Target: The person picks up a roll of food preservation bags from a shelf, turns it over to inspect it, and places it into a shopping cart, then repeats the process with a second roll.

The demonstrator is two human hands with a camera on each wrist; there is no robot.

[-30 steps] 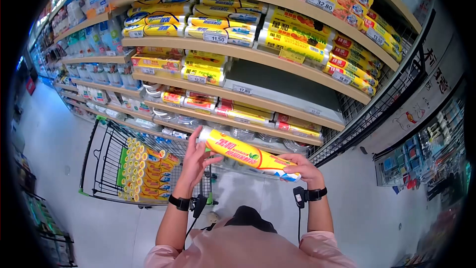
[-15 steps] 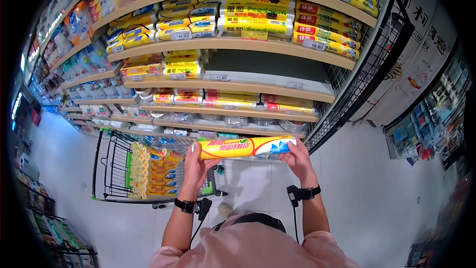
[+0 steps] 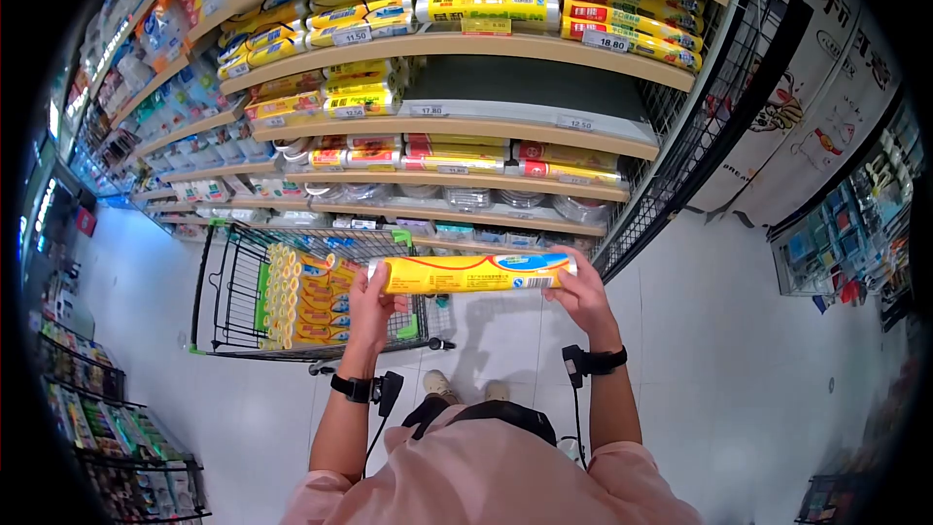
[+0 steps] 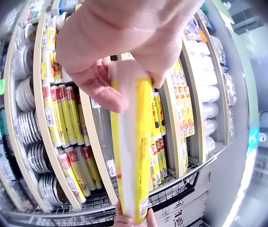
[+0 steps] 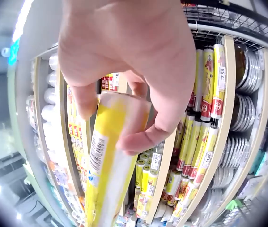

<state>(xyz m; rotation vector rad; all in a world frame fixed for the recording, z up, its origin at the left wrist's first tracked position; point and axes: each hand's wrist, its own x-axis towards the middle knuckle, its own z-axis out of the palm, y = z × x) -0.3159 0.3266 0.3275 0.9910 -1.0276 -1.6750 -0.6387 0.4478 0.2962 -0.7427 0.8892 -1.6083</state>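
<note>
A long yellow roll of plastic food bags (image 3: 457, 274), with a blue patch and a barcode on its wrapper, is held level in front of the body. My left hand (image 3: 373, 303) grips its left end, thumb on the near side. At the other end my right hand (image 3: 585, 299) pinches the roll near the barcode. The left wrist view looks along the roll (image 4: 133, 142) from the left hand (image 4: 119, 42). In the right wrist view, the right hand (image 5: 129, 56) has thumb and fingers on opposite sides of the roll's end (image 5: 112, 151).
A shopping cart (image 3: 233, 342) at the left carries a stack of similar yellow rolls (image 3: 309, 297). Ahead stand shelves (image 3: 466, 138) of wrapped rolls and boxes with price tags. A black wire-mesh rack side (image 3: 671, 199) borders them on the right.
The roll has gone from slanted to level and been turned, so the small print and barcode now face up. The right hand has shifted its hold. The view has swung to the right.
</note>
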